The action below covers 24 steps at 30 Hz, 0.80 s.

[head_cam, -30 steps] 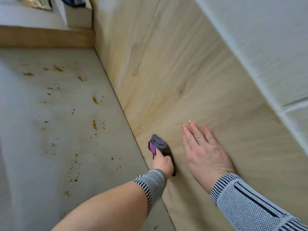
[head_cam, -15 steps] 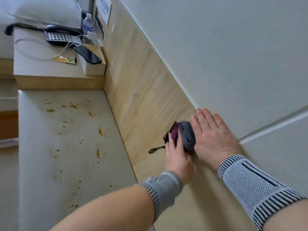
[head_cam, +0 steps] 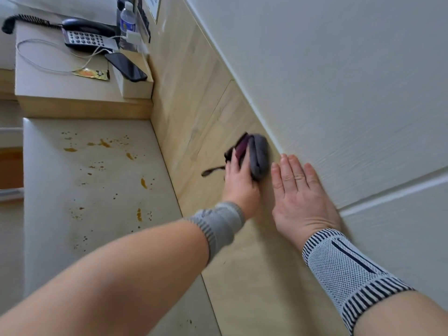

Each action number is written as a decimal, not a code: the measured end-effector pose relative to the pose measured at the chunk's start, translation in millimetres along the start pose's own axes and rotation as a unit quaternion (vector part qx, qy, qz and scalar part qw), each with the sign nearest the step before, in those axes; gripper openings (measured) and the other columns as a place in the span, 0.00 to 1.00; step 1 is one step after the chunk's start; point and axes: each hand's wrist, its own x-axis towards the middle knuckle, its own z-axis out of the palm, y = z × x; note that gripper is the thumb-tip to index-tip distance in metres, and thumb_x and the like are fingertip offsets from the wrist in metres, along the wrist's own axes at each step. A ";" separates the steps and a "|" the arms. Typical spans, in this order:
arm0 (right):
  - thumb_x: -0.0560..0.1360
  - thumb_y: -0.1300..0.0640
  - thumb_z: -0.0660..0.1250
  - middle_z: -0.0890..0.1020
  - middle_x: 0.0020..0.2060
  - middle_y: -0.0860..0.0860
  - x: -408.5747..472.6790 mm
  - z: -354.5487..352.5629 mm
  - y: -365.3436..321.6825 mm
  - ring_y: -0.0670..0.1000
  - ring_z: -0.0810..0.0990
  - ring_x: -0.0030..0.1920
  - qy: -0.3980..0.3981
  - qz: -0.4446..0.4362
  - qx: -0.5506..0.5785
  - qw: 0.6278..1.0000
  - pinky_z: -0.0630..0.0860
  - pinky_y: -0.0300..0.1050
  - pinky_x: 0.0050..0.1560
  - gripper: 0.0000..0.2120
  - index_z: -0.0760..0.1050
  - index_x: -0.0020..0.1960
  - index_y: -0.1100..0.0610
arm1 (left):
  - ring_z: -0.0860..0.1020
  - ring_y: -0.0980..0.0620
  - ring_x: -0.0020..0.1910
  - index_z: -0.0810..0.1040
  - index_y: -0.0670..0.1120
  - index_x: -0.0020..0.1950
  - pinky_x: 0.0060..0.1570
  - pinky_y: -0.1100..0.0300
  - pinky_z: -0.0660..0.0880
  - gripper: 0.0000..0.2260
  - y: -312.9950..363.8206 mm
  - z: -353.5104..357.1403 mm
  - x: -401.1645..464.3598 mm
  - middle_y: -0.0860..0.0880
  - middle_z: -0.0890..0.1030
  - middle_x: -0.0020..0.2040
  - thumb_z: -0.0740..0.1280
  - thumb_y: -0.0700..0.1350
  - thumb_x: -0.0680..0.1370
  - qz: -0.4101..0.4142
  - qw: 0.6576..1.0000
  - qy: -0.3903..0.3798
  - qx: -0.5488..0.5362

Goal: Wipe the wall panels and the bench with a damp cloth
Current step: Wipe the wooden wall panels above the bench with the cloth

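Observation:
My left hand [head_cam: 238, 181] grips a bunched grey and purple cloth [head_cam: 258, 154] and presses it against the light wood wall panel [head_cam: 208, 112], near the panel's upper edge. A dark strip of the cloth dangles to the left. My right hand [head_cam: 299, 197] lies flat, fingers straight, on the same panel just right of the cloth, its fingertips at the seam with the white wall [head_cam: 339, 81]. The pale bench [head_cam: 97, 190] below and to the left carries several orange-brown stains [head_cam: 143, 183].
At the far end of the bench stands a wooden side table [head_cam: 60, 93] with a black telephone [head_cam: 87, 35], a white cable, a yellow sachet [head_cam: 91, 73], a smartphone [head_cam: 126, 67] on a small box, and a water bottle [head_cam: 127, 20].
My left hand has carried the cloth up the wood panel from near the bench to the panel's top edge. My right hand has shifted up the panel too, and my view has risen.

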 end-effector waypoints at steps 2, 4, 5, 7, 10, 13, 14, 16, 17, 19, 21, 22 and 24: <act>0.71 0.56 0.49 0.69 0.69 0.66 -1.0 1.3 -1.0 0.65 0.69 0.70 -0.018 0.000 -0.012 1.000 0.43 0.56 0.75 0.30 0.59 0.70 0.68 | 0.49 0.51 0.80 0.49 0.60 0.80 0.78 0.49 0.54 0.35 1.4 -8.5 21.8 0.59 0.46 0.80 0.57 0.35 0.78 -0.016 1.000 0.016 -0.007; 0.71 0.55 0.48 0.68 0.70 0.65 -0.6 1.2 -0.7 0.64 0.68 0.71 -0.029 0.003 -0.030 0.999 0.42 0.56 0.75 0.30 0.58 0.71 0.66 | 0.48 0.52 0.80 0.51 0.58 0.80 0.78 0.49 0.53 0.33 2.2 0.1 8.1 0.58 0.46 0.81 0.57 0.37 0.79 -0.013 1.000 0.019 -0.008; 0.72 0.55 0.47 0.68 0.71 0.65 -0.5 1.6 -1.0 0.64 0.67 0.71 -0.030 0.005 -0.037 0.999 0.42 0.57 0.75 0.30 0.58 0.71 0.66 | 0.47 0.52 0.80 0.50 0.57 0.81 0.78 0.49 0.53 0.32 -0.4 9.0 -10.5 0.57 0.46 0.81 0.56 0.41 0.79 0.002 1.000 0.016 -0.006; 0.72 0.55 0.48 0.67 0.71 0.65 -0.6 1.3 -1.7 0.64 0.67 0.71 -0.019 0.006 -0.027 0.999 0.42 0.56 0.75 0.30 0.58 0.71 0.66 | 0.46 0.54 0.80 0.47 0.62 0.79 0.78 0.49 0.51 0.30 -3.7 26.5 -58.7 0.60 0.45 0.80 0.56 0.47 0.80 0.039 0.999 0.010 -0.015; 0.75 0.53 0.42 0.55 0.75 0.62 -1.9 0.5 -1.1 0.62 0.61 0.75 -0.018 0.004 -0.055 0.998 0.35 0.56 0.74 0.29 0.51 0.75 0.61 | 0.45 0.55 0.79 0.39 0.73 0.73 0.78 0.52 0.49 0.36 -2.0 32.4 -71.8 0.66 0.43 0.77 0.58 0.42 0.82 0.039 0.998 0.018 -0.040; 0.72 0.55 0.47 0.67 0.71 0.65 0.7 -1.5 -3.6 0.64 0.67 0.71 -0.046 0.008 -0.042 0.998 0.41 0.57 0.75 0.30 0.57 0.72 0.66 | 0.49 0.52 0.79 0.43 0.60 0.80 0.78 0.54 0.49 0.37 0.5 18.1 -21.8 0.57 0.47 0.80 0.58 0.36 0.79 -0.033 0.998 0.035 -0.034; 0.72 0.55 0.48 0.66 0.72 0.65 0.7 -3.0 -4.7 0.64 0.66 0.72 -0.040 0.009 -0.068 0.997 0.40 0.57 0.74 0.30 0.55 0.72 0.66 | 0.49 0.52 0.79 0.45 0.56 0.81 0.78 0.54 0.50 0.37 0.7 10.0 -3.5 0.54 0.47 0.81 0.57 0.34 0.78 -0.064 0.996 0.039 -0.039; 0.74 0.54 0.47 0.55 0.76 0.64 -0.9 -3.1 -0.6 0.63 0.57 0.76 -0.023 -0.010 -0.104 0.994 0.32 0.57 0.72 0.31 0.45 0.74 0.63 | 0.50 0.52 0.79 0.47 0.53 0.81 0.77 0.57 0.49 0.36 -3.3 7.0 15.3 0.53 0.48 0.81 0.57 0.34 0.77 -0.104 0.993 0.053 -0.032; 0.75 0.53 0.46 0.51 0.76 0.64 -1.7 -4.6 -1.1 0.63 0.54 0.77 -0.037 -0.005 -0.087 0.996 0.29 0.57 0.71 0.31 0.41 0.74 0.62 | 0.50 0.52 0.79 0.47 0.53 0.81 0.77 0.58 0.49 0.36 -4.6 10.8 12.0 0.53 0.48 0.81 0.57 0.34 0.77 -0.115 0.991 0.062 -0.039; 0.74 0.54 0.46 0.59 0.75 0.64 -0.9 -6.5 -4.3 0.63 0.60 0.75 -0.070 0.011 -0.067 0.995 0.34 0.57 0.73 0.30 0.48 0.74 0.63 | 0.50 0.53 0.79 0.47 0.54 0.81 0.77 0.59 0.49 0.38 -10.0 24.4 -16.4 0.56 0.47 0.81 0.58 0.33 0.76 -0.122 0.987 0.068 -0.080; 0.72 0.54 0.44 0.62 0.73 0.66 0.4 -5.6 -5.9 0.65 0.63 0.74 -0.065 0.019 -0.069 0.995 0.36 0.57 0.74 0.31 0.52 0.74 0.65 | 0.48 0.55 0.79 0.46 0.55 0.81 0.78 0.57 0.49 0.39 -20.0 41.8 -65.8 0.59 0.44 0.80 0.59 0.34 0.75 -0.107 0.990 0.038 -0.087; 0.72 0.54 0.40 0.55 0.75 0.67 0.5 -6.5 -6.0 0.65 0.57 0.75 -0.056 0.009 -0.095 0.994 0.31 0.57 0.73 0.32 0.45 0.75 0.64 | 0.47 0.56 0.79 0.45 0.56 0.81 0.78 0.56 0.49 0.39 -22.7 46.3 -88.2 0.60 0.42 0.80 0.59 0.35 0.76 -0.099 0.992 0.014 -0.075; 0.71 0.53 0.31 0.38 0.74 0.65 -1.7 -6.9 -2.5 0.64 0.44 0.77 -0.067 -0.011 -0.112 0.991 0.23 0.59 0.68 0.32 0.30 0.73 0.64 | 0.45 0.57 0.79 0.44 0.57 0.81 0.77 0.59 0.46 0.38 -22.9 48.8 -100.3 0.61 0.41 0.79 0.59 0.36 0.77 -0.100 0.992 -0.006 -0.073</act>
